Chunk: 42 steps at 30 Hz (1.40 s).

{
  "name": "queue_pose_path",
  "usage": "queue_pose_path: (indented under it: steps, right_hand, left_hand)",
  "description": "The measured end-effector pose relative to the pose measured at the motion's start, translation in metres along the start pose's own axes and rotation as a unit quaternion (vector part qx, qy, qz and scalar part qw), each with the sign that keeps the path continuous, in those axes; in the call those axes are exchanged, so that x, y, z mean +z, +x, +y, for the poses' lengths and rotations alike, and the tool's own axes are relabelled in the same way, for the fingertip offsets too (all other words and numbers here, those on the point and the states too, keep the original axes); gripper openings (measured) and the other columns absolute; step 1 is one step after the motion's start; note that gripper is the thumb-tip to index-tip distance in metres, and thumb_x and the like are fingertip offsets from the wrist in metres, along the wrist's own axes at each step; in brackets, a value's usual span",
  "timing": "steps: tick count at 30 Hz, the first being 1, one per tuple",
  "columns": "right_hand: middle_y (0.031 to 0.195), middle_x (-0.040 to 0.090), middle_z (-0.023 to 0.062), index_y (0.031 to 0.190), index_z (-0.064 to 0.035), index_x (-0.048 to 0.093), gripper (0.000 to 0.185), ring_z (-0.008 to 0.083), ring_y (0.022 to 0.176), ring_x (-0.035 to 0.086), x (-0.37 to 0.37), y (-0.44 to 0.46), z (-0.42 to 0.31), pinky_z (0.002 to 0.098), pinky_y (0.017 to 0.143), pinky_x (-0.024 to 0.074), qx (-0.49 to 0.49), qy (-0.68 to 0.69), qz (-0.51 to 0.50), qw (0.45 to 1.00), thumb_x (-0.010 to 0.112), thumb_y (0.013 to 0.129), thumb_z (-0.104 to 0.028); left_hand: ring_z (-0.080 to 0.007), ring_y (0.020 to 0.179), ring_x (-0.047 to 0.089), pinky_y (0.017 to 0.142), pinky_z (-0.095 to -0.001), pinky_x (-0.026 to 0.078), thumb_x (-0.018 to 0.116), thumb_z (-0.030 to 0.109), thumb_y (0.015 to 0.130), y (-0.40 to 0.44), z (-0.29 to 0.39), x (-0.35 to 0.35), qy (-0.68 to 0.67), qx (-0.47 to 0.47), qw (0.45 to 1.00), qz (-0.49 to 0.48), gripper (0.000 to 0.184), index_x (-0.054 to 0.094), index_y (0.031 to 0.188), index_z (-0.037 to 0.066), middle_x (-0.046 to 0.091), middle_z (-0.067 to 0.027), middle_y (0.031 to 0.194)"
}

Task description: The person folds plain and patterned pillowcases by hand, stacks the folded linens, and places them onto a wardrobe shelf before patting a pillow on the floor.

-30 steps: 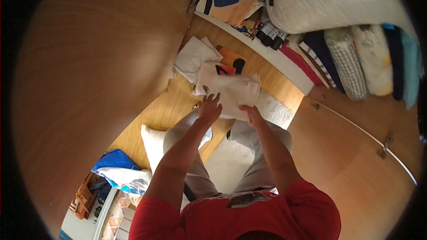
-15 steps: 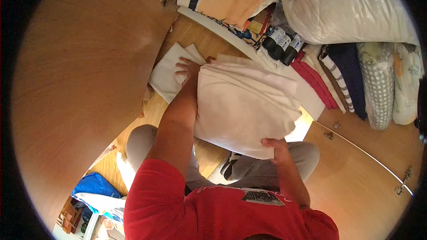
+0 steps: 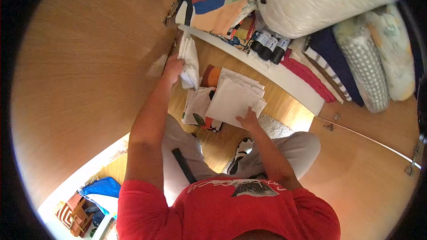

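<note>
My left hand is closed on a folded white cloth, held on edge beside the wooden door. On the floor in front of me lies a stack of folded white cloth. The fingers of my right hand rest apart on its near right corner. Just left of that stack is a folded printed cloth with a green leaf shape, partly covered. An orange-brown piece of fabric shows behind them.
A wooden door stands on the left, another panel on the right. The shelf holds patterned fabric, black rolls, a big plastic-wrapped bundle, folded textiles and a checked roll.
The white stack has come down onto the floor, showing printed cloth beside it. My left hand has moved left and lifted the white cloth on edge. My right hand has loosened and shifted forward.
</note>
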State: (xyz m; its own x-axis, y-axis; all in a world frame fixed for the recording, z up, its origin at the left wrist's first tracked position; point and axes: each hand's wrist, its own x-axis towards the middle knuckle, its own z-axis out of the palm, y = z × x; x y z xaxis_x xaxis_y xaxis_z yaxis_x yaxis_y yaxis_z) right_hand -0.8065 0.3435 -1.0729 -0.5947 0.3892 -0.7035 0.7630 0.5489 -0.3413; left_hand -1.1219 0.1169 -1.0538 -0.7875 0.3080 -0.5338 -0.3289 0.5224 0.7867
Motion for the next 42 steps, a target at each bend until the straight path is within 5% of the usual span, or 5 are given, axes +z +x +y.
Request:
queue_pose_path:
  steps: [11,17,21,35,42]
  right_hand:
    - [0.14,0.022,0.0196,0.13,-0.0173,0.042,0.069,0.0402,0.128,0.022,-0.144,-0.206,-0.22,0.0586,0.103,0.0129,-0.637,-0.034,0.159,0.753,0.07,0.07,-0.034]
    - [0.144,0.015,0.0169,0.13,-0.0278,0.043,0.059,0.0408,0.129,0.02,-0.026,-0.186,-0.173,0.0636,0.101,0.0085,-0.649,-0.116,0.008,0.752,0.065,0.075,-0.033]
    - [0.132,0.036,0.0189,0.122,-0.0124,0.049,0.049,0.0363,0.123,0.034,-0.035,-0.154,-0.155,0.0476,0.103,0.0255,-0.631,0.106,0.001,0.769,0.064,0.076,-0.02]
    - [0.079,0.055,0.0016,0.081,-0.0022,0.055,0.016,0.009,0.067,0.051,-0.047,-0.104,-0.137,0.0257,0.056,0.0418,-0.113,0.452,-0.19,0.864,0.068,0.077,-0.011]
    - [0.085,0.058,0.0092,0.079,-0.0018,0.059,0.01,0.0231,0.072,0.055,-0.089,-0.171,-0.156,0.0331,0.066,0.0451,-0.602,0.14,0.249,0.745,0.065,0.071,-0.002]
  left_hand:
    - [-0.0209,0.102,0.056,0.089,-0.0315,0.045,0.048,0.002,0.084,-0.309,0.138,-0.068,-0.358,0.124,0.925,-0.033,0.045,0.039,0.128,0.001,0.055,-0.0113,0.115]
    - [-0.0199,0.121,0.04,0.094,-0.0341,0.039,0.057,0.015,0.085,-0.333,0.011,-0.059,-0.229,-0.106,0.961,0.113,0.052,0.039,0.133,0.008,0.046,-0.0082,0.129]
    - [-0.0244,0.096,0.055,0.081,-0.0347,0.043,0.065,0.019,0.078,-0.329,0.014,-0.051,0.283,0.193,0.881,0.326,0.04,0.058,0.115,0.004,0.059,-0.0144,0.105]
    - [-0.0336,0.104,0.052,0.088,-0.0401,0.041,0.058,0.002,0.071,-0.317,0.067,-0.021,0.335,0.371,0.846,0.184,0.043,0.055,0.114,0.003,0.057,-0.0144,0.109]
    - [-0.03,0.101,0.053,0.086,-0.0402,0.041,0.061,0.003,0.071,-0.296,0.096,-0.008,0.336,0.385,0.858,0.048,0.049,0.054,0.119,0.009,0.06,-0.012,0.101]
